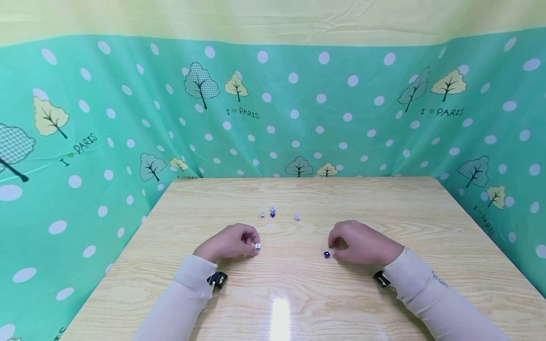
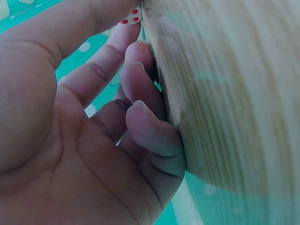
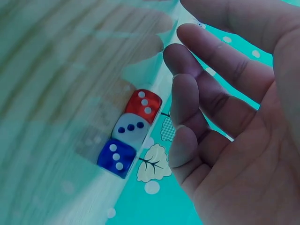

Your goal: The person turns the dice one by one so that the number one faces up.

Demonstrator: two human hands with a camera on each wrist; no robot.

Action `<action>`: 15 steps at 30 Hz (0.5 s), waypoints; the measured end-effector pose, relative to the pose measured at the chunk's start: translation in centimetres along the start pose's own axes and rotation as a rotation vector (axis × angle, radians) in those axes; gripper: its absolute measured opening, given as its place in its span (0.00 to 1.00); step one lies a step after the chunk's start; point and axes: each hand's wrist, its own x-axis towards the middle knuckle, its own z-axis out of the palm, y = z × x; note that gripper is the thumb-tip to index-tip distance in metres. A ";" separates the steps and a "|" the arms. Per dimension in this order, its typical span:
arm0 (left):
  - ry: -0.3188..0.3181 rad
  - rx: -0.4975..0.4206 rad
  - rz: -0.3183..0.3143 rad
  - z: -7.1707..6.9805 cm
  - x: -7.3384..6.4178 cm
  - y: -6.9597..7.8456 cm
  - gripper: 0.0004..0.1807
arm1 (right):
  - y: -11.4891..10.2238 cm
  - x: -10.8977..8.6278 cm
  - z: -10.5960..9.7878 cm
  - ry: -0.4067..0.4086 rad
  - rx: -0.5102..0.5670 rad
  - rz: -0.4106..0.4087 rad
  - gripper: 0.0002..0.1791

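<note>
Two hands busy: left hand [image 1: 230, 242] pinches a white die [image 1: 258, 246]; right hand [image 1: 362, 242] curls just beside a blue die [image 1: 326, 255], pinching or not, can't tell. Probably light, hard, slick: opposite faces suit gripping.

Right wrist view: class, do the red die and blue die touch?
Apart: the right wrist view shows a white die between the red die and the blue die.

Left hand [image 2: 75, 136] kinda hides the red-dotted die [image 2: 133, 19], and head cam's rightmost white die [image 1: 297, 218] is too tiny to read.
</note>
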 end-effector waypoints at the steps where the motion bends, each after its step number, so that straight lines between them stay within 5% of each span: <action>1: 0.000 0.001 0.001 0.0 0.0 0.0 0.10 | 0.1 0.0 0.0 -0.001 -0.001 0.001 0.06; 15: 0.000 0.002 -0.003 0.0 -0.1 0.1 0.10 | -0.7 0.3 0.4 -0.002 -0.003 -0.069 0.08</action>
